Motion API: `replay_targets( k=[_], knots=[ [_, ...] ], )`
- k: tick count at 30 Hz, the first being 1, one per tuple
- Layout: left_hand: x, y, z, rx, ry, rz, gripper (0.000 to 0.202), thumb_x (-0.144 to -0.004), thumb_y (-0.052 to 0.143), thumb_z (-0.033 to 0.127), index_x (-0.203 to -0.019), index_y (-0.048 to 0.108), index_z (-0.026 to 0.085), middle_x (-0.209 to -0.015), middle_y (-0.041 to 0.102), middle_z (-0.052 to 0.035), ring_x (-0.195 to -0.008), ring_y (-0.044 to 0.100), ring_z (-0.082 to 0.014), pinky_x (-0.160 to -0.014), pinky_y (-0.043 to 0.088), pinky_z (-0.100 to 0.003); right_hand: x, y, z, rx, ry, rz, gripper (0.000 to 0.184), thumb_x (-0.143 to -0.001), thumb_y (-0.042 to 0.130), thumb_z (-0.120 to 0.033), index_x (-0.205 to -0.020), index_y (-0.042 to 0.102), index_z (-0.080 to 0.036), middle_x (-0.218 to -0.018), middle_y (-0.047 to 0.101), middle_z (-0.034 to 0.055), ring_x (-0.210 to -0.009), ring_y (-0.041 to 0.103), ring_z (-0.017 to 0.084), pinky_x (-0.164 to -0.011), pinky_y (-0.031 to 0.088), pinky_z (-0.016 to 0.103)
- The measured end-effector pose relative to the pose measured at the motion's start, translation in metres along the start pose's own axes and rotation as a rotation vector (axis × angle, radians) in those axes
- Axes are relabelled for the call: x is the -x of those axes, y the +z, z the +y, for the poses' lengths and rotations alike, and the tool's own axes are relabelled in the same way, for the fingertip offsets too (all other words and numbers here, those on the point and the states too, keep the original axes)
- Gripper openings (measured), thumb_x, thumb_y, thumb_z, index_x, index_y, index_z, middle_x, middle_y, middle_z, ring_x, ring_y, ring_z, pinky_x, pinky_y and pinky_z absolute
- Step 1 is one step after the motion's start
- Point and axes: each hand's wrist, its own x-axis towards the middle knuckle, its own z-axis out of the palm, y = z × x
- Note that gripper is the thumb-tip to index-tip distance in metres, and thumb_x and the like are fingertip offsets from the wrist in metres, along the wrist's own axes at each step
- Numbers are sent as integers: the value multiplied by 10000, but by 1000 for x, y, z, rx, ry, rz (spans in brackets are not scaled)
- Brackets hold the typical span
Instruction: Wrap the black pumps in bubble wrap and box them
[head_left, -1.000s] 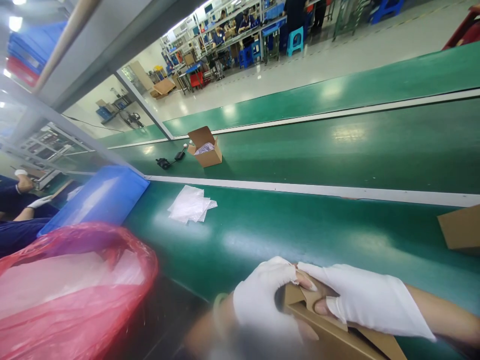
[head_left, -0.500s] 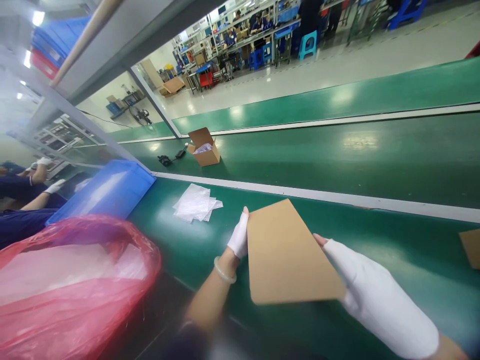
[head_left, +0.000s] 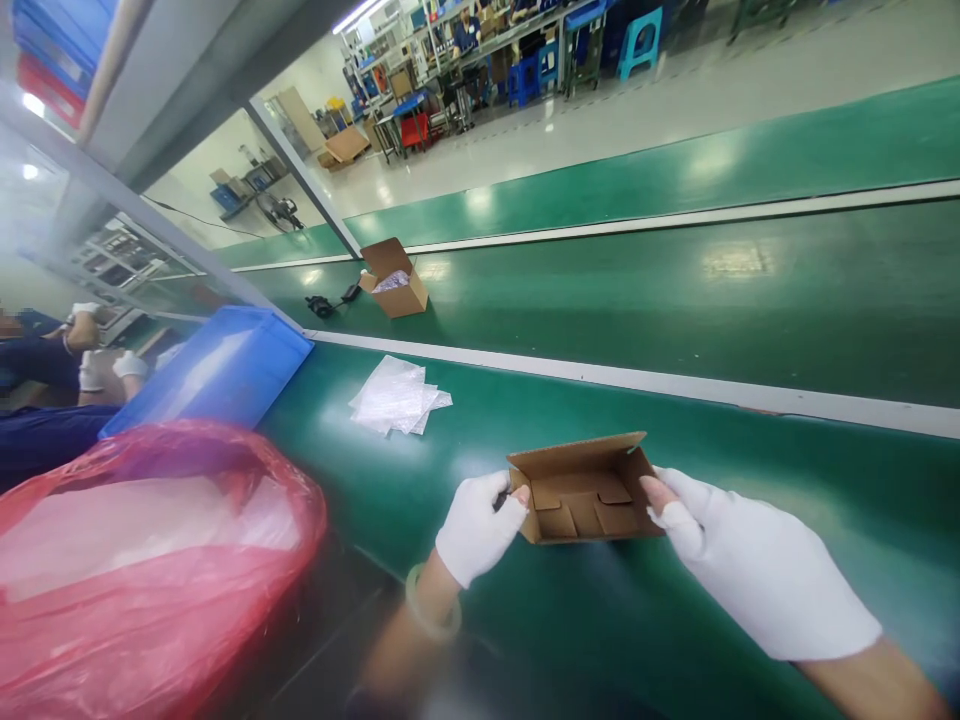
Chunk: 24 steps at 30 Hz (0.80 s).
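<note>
A small open brown cardboard box (head_left: 581, 490) sits on the near green strip of the bench, its folded bottom flaps visible inside. My left hand (head_left: 480, 525), in a white glove, grips the box's left end with curled fingers. My right hand (head_left: 750, 565), also gloved, holds the right end, thumb pressed on the side wall. A pale bangle circles my left wrist.
Clear plastic bags (head_left: 396, 397) lie left of the box. A blue tray (head_left: 217, 368) and a red bag-lined bin (head_left: 150, 560) stand at the left. Another open carton (head_left: 394, 280) and a black cable (head_left: 326, 303) rest on the conveyor belt (head_left: 675, 290). A co-worker's gloved hands (head_left: 105, 365) show far left.
The flat cardboard held up half a second ago is now an opened box set down on the green surface, with both hands at its ends. The view shifted slightly.
</note>
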Motion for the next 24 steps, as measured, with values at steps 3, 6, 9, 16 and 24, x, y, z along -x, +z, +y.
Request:
replay_targets(
  k=[3,6,9,16,24],
  knots=[
    [-7,-1,-13,199,0,-33,452,-898,421,552,-689,489,157,-643,462,17,-621,397,-114,-578,306,-246,-8,8,16,-452,173,-268,528,-918,189,-574,-650,493,-238,-564,608,63,-526,579,228,-534,448,330],
    [-13,5,-26,390,-51,-24,563,-890,370,639,-901,592,121,-815,619,-59,-742,544,-181,-677,438,-286,-9,11,27,-448,182,-206,416,-924,241,-515,-755,499,-237,-654,649,71,-585,625,241,-558,495,344],
    [-14,12,-35,453,25,13,717,-873,253,724,-1067,591,122,-1014,650,-116,-907,597,-241,-835,484,-352,-1,-5,18,5,-87,336,196,-882,425,-375,-942,535,-225,-910,692,120,-780,671,305,-648,516,406],
    [-22,28,-56,162,418,57,1308,-496,706,781,-1487,103,177,-1510,260,-208,-1386,285,-405,-1135,260,-566,-37,-3,-44,304,-517,-345,287,-757,550,-104,-1007,652,-201,-870,697,83,-701,676,237,-615,522,341],
    [-45,33,-38,143,341,-139,720,-578,794,367,-1214,503,195,-1035,643,-51,-930,640,-258,-846,544,-396,-81,60,-31,309,-309,-689,248,-924,574,-411,-1075,620,-220,-1086,629,55,-961,605,201,-811,518,371]
  ],
)
